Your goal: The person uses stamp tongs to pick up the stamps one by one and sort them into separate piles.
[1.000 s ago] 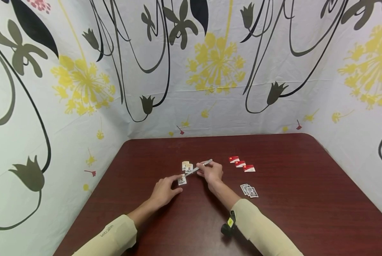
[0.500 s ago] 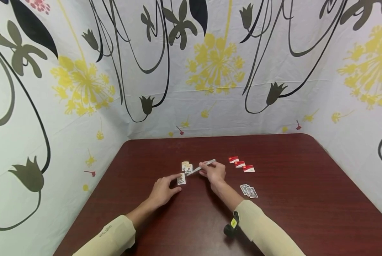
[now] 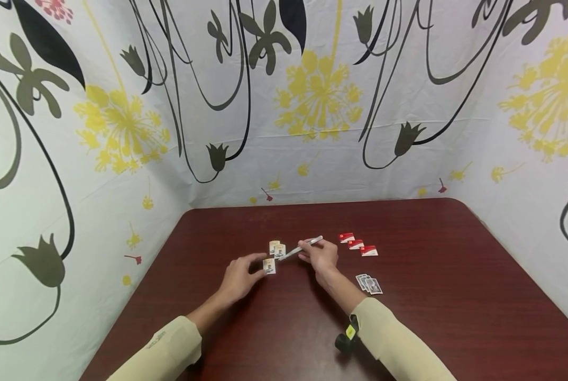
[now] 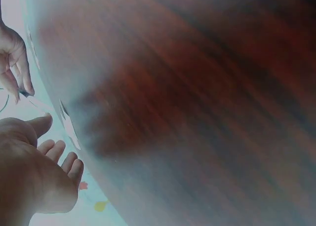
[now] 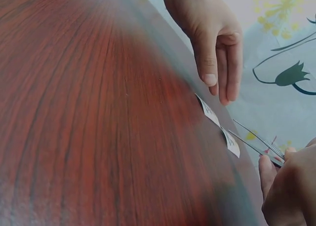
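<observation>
My right hand (image 3: 321,256) pinches a pair of metal tweezers (image 3: 299,248), tips pointing left toward small pale stamp-like papers. In the right wrist view the prongs of the tweezers (image 5: 256,148) stand apart with nothing between them, close by the papers. The nearest paper (image 3: 269,266) lies just right of my left hand (image 3: 240,276), which has loosely bent fingers and holds nothing. Beyond it are two more yellowish papers (image 3: 280,250), one overlapping the other. From the left wrist, the thumb and fingers (image 4: 44,124) show spread apart beside a paper (image 4: 69,124).
Three red-and-white papers (image 3: 355,244) lie in a diagonal row at the back right of the dark red table (image 3: 431,296). Nearer me is an overlapping group of grey-printed papers (image 3: 369,284). A patterned cloth wall (image 3: 331,174) borders the table's far edge and sides.
My left fingers have come off the nearest paper and drawn slightly left. The right hand and tweezers have shifted a little to the right, the tips moving away from that paper.
</observation>
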The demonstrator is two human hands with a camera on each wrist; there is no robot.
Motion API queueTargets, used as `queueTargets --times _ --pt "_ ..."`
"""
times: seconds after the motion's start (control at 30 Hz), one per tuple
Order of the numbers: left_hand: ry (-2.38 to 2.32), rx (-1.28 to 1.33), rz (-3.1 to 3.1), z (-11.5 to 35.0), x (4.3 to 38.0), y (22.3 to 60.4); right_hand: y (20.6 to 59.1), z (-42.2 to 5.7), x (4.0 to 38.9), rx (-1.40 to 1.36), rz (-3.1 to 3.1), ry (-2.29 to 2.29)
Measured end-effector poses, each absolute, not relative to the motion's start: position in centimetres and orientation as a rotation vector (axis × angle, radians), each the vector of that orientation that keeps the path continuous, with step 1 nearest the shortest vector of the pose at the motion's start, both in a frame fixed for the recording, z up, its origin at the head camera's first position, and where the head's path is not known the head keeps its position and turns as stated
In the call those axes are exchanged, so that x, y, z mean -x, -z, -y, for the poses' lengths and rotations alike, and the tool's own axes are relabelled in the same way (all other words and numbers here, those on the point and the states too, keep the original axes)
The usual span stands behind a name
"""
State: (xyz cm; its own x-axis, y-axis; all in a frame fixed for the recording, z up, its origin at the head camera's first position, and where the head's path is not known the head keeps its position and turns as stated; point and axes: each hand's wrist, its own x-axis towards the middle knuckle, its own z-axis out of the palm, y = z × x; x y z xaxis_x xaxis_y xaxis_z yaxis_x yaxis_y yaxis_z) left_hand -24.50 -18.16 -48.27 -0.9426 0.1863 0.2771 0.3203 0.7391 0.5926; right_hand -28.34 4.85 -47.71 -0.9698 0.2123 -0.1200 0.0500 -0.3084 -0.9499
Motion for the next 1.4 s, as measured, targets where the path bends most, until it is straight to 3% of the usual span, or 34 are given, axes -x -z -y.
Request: queueTargets --times 0.53,1.4 --pt "0.926 0.36 2.759 18.0 25.3 49.5 48.1 -4.9 28.2 0.355 1.774 -2.445" --pt "0.976 0.381 2.775 18.3 23.9 49.4 48.5 -4.2 27.7 0.346 1.793 -2.454"
